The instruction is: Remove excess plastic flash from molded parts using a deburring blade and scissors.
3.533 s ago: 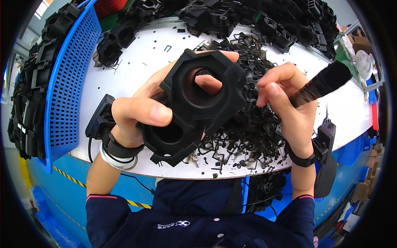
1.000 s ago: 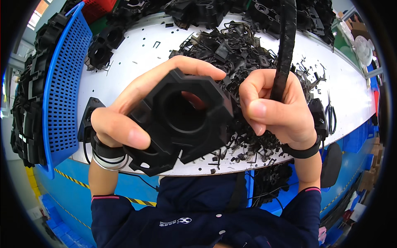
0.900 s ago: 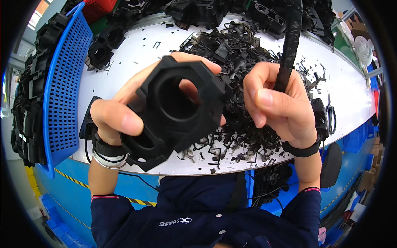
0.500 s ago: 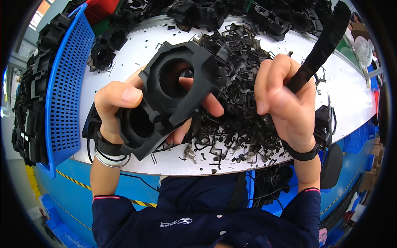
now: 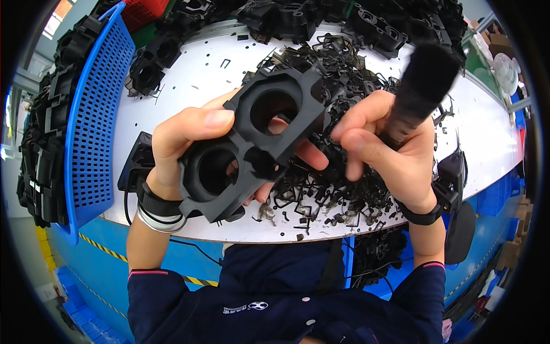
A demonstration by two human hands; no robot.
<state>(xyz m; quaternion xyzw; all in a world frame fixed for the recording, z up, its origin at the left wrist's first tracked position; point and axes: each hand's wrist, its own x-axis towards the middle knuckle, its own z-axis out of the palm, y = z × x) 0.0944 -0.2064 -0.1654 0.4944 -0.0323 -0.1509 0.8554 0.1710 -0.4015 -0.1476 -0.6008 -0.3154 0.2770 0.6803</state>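
My left hand (image 5: 177,137) grips a black moulded plastic part (image 5: 242,140) with two large round holes, tilted over the table. The thumb presses its near side, while fingertips show through a hole and beyond the far edge. Just right of the part, my right hand (image 5: 395,149) is closed round a dark tool (image 5: 429,71) whose thick, black-covered end sticks up past the fist. Motion blurs that end, and its working end is hidden. Beneath both hands lies a heap of black plastic scraps (image 5: 338,74).
A blue perforated basket (image 5: 97,126) stands at the left, with black parts (image 5: 43,143) stacked beyond it. More black housings (image 5: 372,28) line the back of the white table (image 5: 200,69). A small fan (image 5: 505,71) stands far right. Strapped devices sit at both wrists.
The plastic part has turned and shifted slightly right and down. My right hand has rotated, swinging the tool's thick end toward me and left, and its fingertips are closer to the part.
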